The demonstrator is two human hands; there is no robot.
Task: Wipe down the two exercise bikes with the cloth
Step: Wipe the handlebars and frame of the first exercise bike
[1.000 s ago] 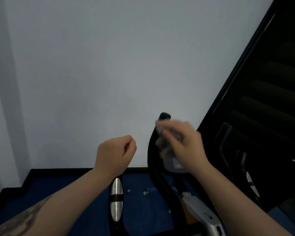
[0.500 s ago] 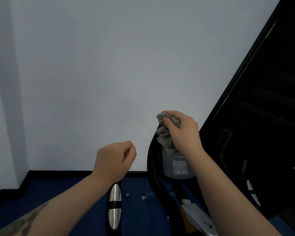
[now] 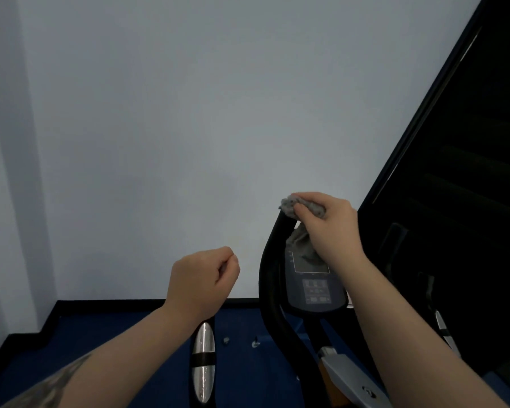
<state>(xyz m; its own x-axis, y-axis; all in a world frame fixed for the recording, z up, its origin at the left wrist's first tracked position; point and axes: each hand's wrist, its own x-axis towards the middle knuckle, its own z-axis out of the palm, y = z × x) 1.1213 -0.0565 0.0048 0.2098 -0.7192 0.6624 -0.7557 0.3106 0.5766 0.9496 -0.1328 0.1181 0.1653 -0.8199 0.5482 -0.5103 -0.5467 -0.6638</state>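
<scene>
An exercise bike stands right in front of me, with a black curved handlebar (image 3: 273, 278) and a grey console (image 3: 315, 287) with buttons. My right hand (image 3: 327, 228) grips a crumpled grey cloth (image 3: 299, 231) and presses it on the top end of that handlebar, part of the cloth hanging over the console screen. My left hand (image 3: 202, 275) is a closed fist, held over the other handlebar with its silver grip sensor (image 3: 203, 360). I cannot tell whether the fist touches the bar. A second bike shows only as dim shapes at the right.
A plain white wall (image 3: 174, 128) rises close ahead. Below lies a blue floor (image 3: 106, 348) with a black skirting edge. A dark panel or window (image 3: 468, 201) fills the right side, with faint handlebar shapes in front of it. Two small bolts sit on the floor.
My right hand has carried the cloth up from the console to the top end of the handlebar. The left fist has stayed in place.
</scene>
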